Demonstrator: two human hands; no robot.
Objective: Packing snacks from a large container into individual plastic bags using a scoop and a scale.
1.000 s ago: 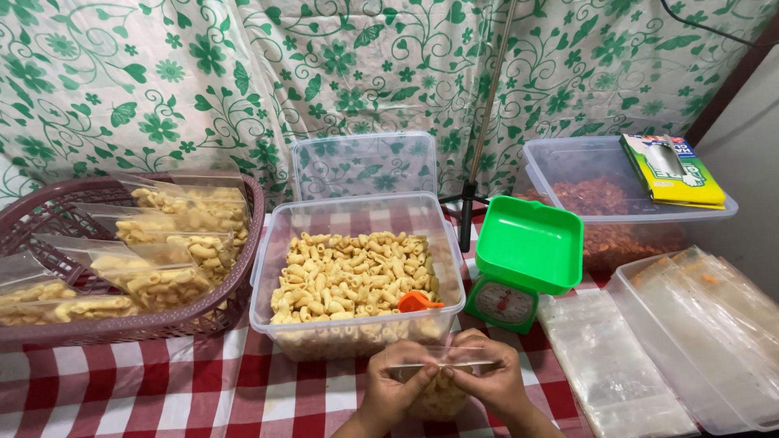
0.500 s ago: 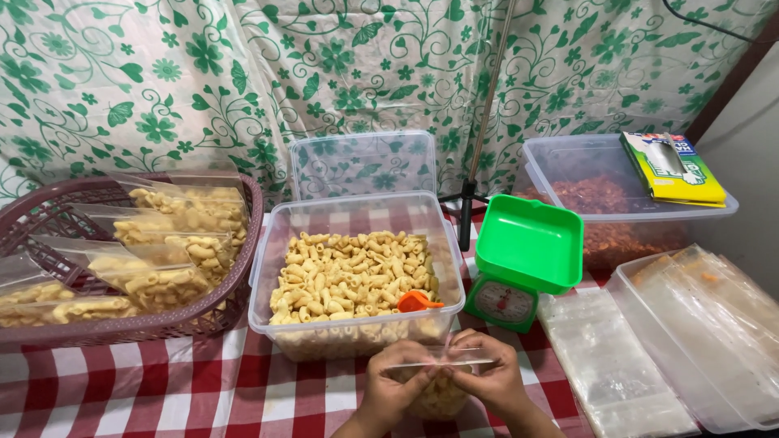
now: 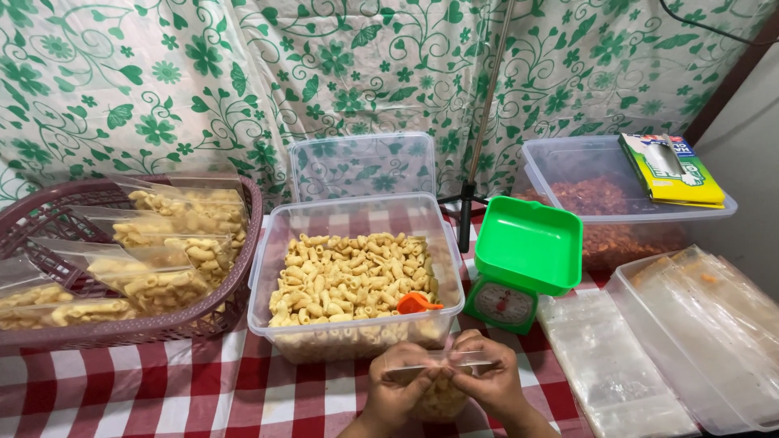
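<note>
Bottom centre of frame: both hands meet over a small clear plastic bag (image 3: 442, 389) filled with yellow macaroni-shaped snacks. Left hand (image 3: 399, 388) pinches the left end of the bag's top strip between thumb and fingers; right hand (image 3: 487, 381) pinches the right end likewise. The strip runs flat and horizontal between the two hands. The bag's filled body hangs below the strip, largely hidden behind the fingers, and sits just above the desk (image 3: 187, 389), which is covered in a red-and-white checked cloth.

Directly behind the hands, centre frame: a clear rectangular tub (image 3: 268, 268) holding loose snacks of the same kind, with an orange scoop (image 3: 416, 302) lying at its lower right. Behind it, a second clear tub (image 3: 361, 162), standing against the green floral curtain (image 3: 162, 81).

Left of frame: a maroon woven basket (image 3: 235, 284) holding several filled bags (image 3: 174, 243) of the snack, laid overlapping.

Right of centre: a small green kitchen scale (image 3: 527, 251) with a square pan and a dial face, just beside the big tub. Lower right: a stack of flat empty plastic bags (image 3: 604, 357) on the cloth, and next to it a shallow clear tray (image 3: 698, 341) with more clear bags. Upper right: a clear tub with reddish-brown contents (image 3: 600, 203), a yellow-green box (image 3: 669, 170) resting on its rim.
</note>
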